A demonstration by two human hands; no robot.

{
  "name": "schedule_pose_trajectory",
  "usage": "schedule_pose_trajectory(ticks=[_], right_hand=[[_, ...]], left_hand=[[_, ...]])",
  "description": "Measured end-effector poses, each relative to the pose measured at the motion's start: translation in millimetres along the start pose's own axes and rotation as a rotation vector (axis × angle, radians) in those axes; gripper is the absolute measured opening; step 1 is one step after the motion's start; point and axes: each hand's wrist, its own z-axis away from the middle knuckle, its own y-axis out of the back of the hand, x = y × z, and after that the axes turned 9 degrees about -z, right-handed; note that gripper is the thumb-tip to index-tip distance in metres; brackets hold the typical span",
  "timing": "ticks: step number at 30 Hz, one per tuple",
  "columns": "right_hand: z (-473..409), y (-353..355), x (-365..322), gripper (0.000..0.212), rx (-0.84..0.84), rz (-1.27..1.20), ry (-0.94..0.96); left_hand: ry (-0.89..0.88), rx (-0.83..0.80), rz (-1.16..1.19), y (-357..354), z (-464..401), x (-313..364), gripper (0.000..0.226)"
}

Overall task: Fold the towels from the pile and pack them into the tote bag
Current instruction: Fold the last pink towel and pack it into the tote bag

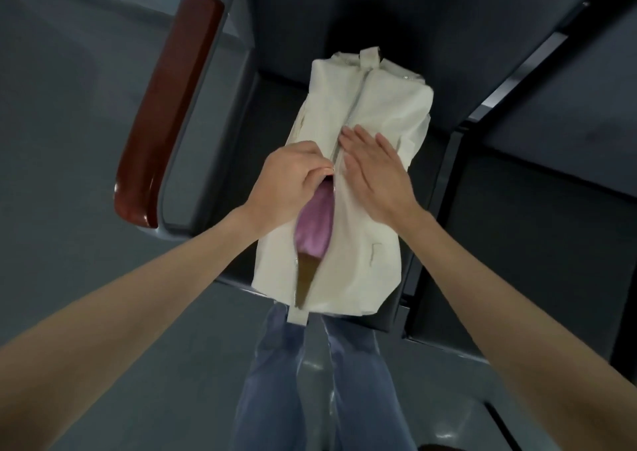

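a cream canvas tote bag lies lengthwise on the dark seat of a chair, just right of centre, its long axis running from about 12 o'clock down to 6 o'clock. a metal zipper runs along its top; the far half is closed, while the near half gapes open from the middle of the bag toward 6 o'clock.

in that gap a pink towel shows, packed inside the bag, with a tan-brown one just below it toward the near end. a cream strap tab hangs off the near end of the bag, and another stands at the far end.

the left hand sits at the 9 o'clock side of the zipper line, its fingers curled and pinched together right where the closed part meets the open part; the zipper pull itself is too small to make out. the right hand lies flat on the bag's top at the 3 o'clock side of the zipper, fingers straight and together, pressing the canvas and holding nothing.

a glossy reddish-brown armrest runs along the chair at 10 o'clock. the person's blue jeans show at 6 o'clock, above a grey floor.
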Motion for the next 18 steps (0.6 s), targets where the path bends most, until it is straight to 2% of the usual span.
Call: schedule_pose_trajectory(ticks=[7, 10, 14, 18], right_hand=[[-2, -20, -29, 0.067, -0.067, 0.298, -0.238], [7, -23, -37, 0.067, -0.109, 0.298, -0.309], [12, -20, -51, 0.062, -0.111, 0.204, -0.397], [43, -22, -82, 0.062, -0.136, 0.107, -0.424]], left_hand=[[0.045, -0.112, 0.059, 7, 75, 4, 0.015], [0.068, -0.224, 0.064, 8, 102, 9, 0.017], [0.084, -0.507, 0.031, 8, 144, 8, 0.017], [0.158, -0.617, -0.006, 1, 177, 18, 0.019]])
